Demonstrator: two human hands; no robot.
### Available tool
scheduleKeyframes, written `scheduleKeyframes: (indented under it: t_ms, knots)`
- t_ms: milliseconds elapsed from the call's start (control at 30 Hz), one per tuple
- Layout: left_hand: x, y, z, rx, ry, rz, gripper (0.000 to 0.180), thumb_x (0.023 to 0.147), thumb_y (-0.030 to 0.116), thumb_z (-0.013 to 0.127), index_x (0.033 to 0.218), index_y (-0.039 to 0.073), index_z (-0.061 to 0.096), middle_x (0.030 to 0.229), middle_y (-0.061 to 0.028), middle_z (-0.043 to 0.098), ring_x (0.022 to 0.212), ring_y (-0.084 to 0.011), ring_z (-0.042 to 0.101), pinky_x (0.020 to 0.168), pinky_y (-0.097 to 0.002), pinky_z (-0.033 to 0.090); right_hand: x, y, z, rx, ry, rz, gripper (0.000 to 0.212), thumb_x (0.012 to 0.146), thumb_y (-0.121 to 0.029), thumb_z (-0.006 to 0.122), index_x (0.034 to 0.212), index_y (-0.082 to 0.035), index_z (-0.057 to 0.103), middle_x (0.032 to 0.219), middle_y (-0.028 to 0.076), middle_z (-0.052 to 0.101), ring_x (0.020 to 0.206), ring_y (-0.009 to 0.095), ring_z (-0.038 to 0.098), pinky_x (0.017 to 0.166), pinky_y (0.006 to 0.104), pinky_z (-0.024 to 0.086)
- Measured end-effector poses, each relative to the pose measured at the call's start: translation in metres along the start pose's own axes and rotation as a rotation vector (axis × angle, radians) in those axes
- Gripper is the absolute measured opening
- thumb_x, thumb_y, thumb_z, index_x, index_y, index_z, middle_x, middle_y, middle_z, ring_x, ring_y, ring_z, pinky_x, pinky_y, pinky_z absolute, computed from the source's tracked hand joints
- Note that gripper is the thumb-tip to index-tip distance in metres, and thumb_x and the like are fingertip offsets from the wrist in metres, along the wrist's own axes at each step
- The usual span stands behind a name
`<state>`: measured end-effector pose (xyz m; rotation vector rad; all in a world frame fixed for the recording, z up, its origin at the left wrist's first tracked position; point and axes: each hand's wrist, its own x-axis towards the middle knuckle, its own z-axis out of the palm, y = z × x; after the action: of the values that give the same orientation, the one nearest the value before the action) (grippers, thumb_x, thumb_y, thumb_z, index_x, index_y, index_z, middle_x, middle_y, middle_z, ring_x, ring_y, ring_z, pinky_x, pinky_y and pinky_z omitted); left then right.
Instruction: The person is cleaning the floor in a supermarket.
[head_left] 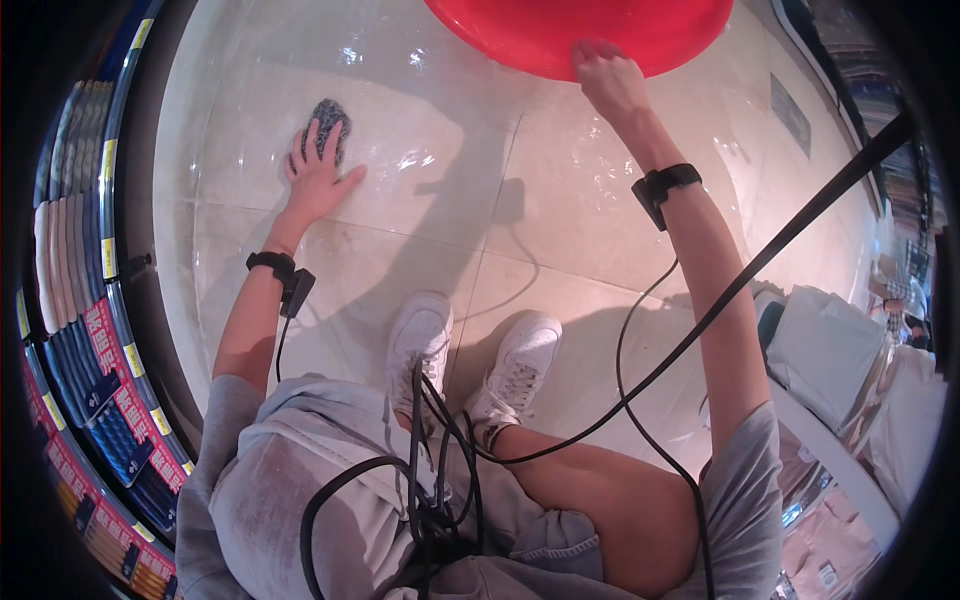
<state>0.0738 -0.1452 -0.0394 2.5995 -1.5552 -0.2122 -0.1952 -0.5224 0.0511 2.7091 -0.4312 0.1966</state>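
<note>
My left hand (318,182) presses a dark grey steel wool scourer (330,112) against the wet tiled floor (420,190). Its fingers lie spread over the scourer, and the thumb points out to the right. At the top right, my right hand (610,80) is closed on the near rim of a red plastic basin (590,30). The basin runs out of the picture at the top, and its full contents cannot be seen. Water with bright glints covers the floor around the scourer and below the basin.
Shelves of packed folded textiles (90,260) line the left side. White packages (830,350) sit on a low rack at the right. Black cables (640,385) run from my wrist straps across my lap. My white shoes (518,365) stand on the tiles.
</note>
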Motion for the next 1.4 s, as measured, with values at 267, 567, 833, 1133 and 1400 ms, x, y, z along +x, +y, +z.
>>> scheduleKeyframes:
  t_ms: [267, 567, 833, 1133, 1400]
  knots:
    - [-0.005, -0.001, -0.001, -0.003, -0.029, -0.018, 0.086, 0.084, 0.061, 0.058, 0.152, 0.024, 0.022, 0.158, -0.0178, 0.011, 0.143, -0.0434, 0.008, 0.108, -0.0675, 0.008, 0.01, 0.006, -0.03, 0.1, 0.015, 0.12, 0.016, 0.077, -0.005, 0.058, 0.091, -0.006, 0.064, 0.089, 0.009, 0.07, 0.08, 0.026, 0.07, 0.064, 0.0388, 0.058]
    - [-0.013, -0.018, -0.003, 0.043, -0.035, 0.001, 0.086, 0.084, 0.062, 0.057, 0.153, 0.026, 0.021, 0.158, -0.0191, 0.011, 0.142, -0.0455, 0.009, 0.108, -0.066, 0.009, 0.022, 0.02, 0.022, 0.204, -0.085, 0.26, 0.024, 0.077, -0.002, 0.056, 0.098, -0.009, 0.064, 0.074, 0.015, 0.069, 0.064, 0.036, 0.067, 0.056, 0.0452, 0.053]
    - [0.004, 0.0, 0.002, 0.048, -0.025, 0.005, 0.087, 0.085, 0.067, 0.054, 0.153, 0.025, 0.019, 0.158, -0.0192, 0.011, 0.143, -0.0443, 0.007, 0.111, -0.0621, 0.006, 0.043, 0.058, -0.029, 0.08, 0.122, 0.234, 0.018, 0.074, -0.006, 0.058, 0.082, -0.011, 0.072, 0.07, 0.015, 0.068, 0.069, 0.033, 0.068, 0.063, 0.0436, 0.054]
    - [0.0, 0.0, -0.003, 0.039, -0.028, -0.003, 0.088, 0.084, 0.063, 0.058, 0.153, 0.023, 0.021, 0.157, -0.0193, 0.012, 0.142, -0.0437, 0.01, 0.11, -0.0625, 0.008, 0.082, 0.101, -0.044, 0.116, 0.095, 0.202, 0.011, 0.07, -0.008, 0.059, 0.069, -0.008, 0.07, 0.07, 0.018, 0.067, 0.07, 0.034, 0.067, 0.063, 0.0448, 0.054]
    - [-0.007, -0.002, -0.007, 0.023, -0.025, -0.028, 0.088, 0.082, 0.058, 0.063, 0.152, 0.022, 0.024, 0.157, -0.0187, 0.012, 0.142, -0.0452, 0.01, 0.108, -0.0671, 0.01, 0.133, 0.146, -0.045, 0.125, 0.031, 0.211, 0.012, 0.069, -0.013, 0.062, 0.068, -0.004, 0.069, 0.07, 0.021, 0.066, 0.071, 0.037, 0.067, 0.063, 0.0441, 0.054]
